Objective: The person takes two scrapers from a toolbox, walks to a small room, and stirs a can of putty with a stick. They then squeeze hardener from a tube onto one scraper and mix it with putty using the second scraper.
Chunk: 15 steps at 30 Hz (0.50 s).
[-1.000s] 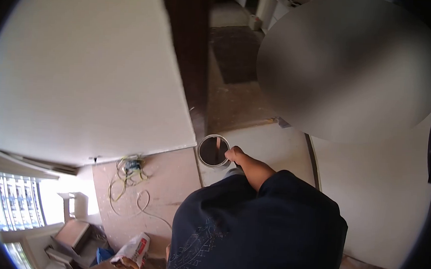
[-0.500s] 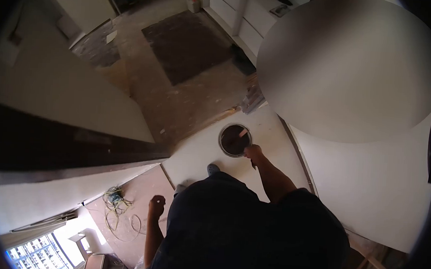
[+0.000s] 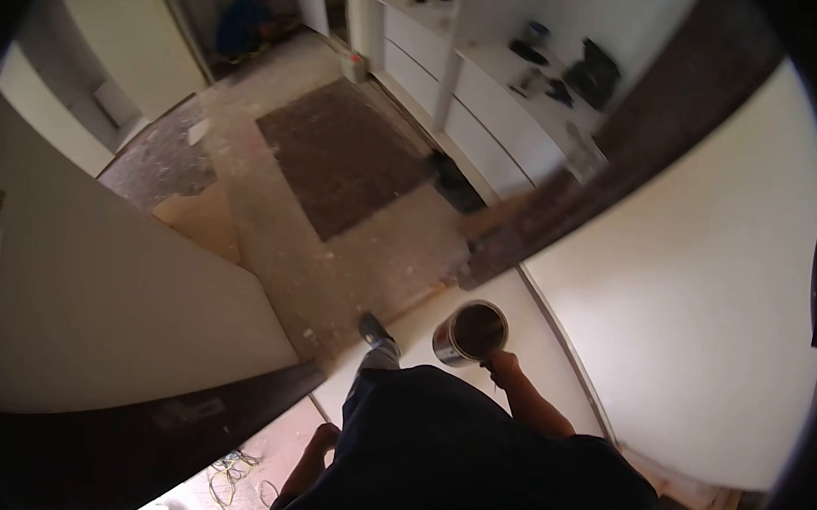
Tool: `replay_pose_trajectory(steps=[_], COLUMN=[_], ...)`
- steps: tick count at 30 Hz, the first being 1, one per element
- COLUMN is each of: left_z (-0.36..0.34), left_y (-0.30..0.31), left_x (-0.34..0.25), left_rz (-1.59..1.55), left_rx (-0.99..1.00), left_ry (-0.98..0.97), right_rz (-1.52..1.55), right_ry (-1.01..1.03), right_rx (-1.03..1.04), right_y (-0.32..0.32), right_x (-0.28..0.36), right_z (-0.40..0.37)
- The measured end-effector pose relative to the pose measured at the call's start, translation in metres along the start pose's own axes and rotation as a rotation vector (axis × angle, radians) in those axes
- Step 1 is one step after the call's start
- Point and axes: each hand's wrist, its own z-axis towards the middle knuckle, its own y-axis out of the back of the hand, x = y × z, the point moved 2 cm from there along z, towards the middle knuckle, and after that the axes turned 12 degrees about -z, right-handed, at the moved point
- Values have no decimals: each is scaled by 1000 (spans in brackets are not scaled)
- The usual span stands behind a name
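Observation:
A round metal can [image 3: 454, 344] with a dark inside hangs in front of my body, tilted a little. My right hand [image 3: 503, 364] is closed at its near rim, with something small and dark sticking out below the fingers. Low at the left, beside my dark shirt, my left hand [image 3: 325, 435] hangs by my side; its fingers are too small and dim to make out. One shoe [image 3: 375, 329] shows ahead of me, left of the can.
A co-worker [image 3: 244, 22] in blue crouches at the far end. White drawers [image 3: 492, 106] carry dark items at the right. A dark door frame [image 3: 610, 164] slants beside the pale wall. A dark patch [image 3: 344, 158] lies on the floor. Tangled cable [image 3: 229, 476] lies low left.
The view has moved forward toward the doorway. The can now shows its side and hangs from my right hand. My foot has stepped ahead, and the crouching co-worker shows more clearly.

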Motion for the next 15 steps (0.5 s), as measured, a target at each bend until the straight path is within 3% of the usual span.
replay_pose_trajectory(steps=[2, 3, 5, 7, 10, 12, 14, 15], left_z=[39, 68, 108, 147, 185, 195, 201, 198], left_y=[25, 38, 72, 126, 169, 187, 203, 207], left_x=[-4, 8, 2, -43, -43, -30, -37, -43], left_rz=[-71, -153, 74, 545, 578, 46, 43, 308], left_rx=[-91, -96, -72, 57, -80, -253, -231, -123], left_ry=[-33, -16, -39, -47, -62, 65, 84, 44], right_rz=[695, 687, 692, 714, 792, 866, 934, 932], right_ry=[-844, -819, -769, -662, -603, -574, -574, -586], right_rx=[107, 114, 125, 92, 20, -19, -22, -32], right_y=[16, 30, 49, 59, 63, 67, 75, 79], right_x=[39, 58, 94, 113, 135, 161, 178, 185], right_z=[30, 51, 101, 157, 208, 239, 259, 270])
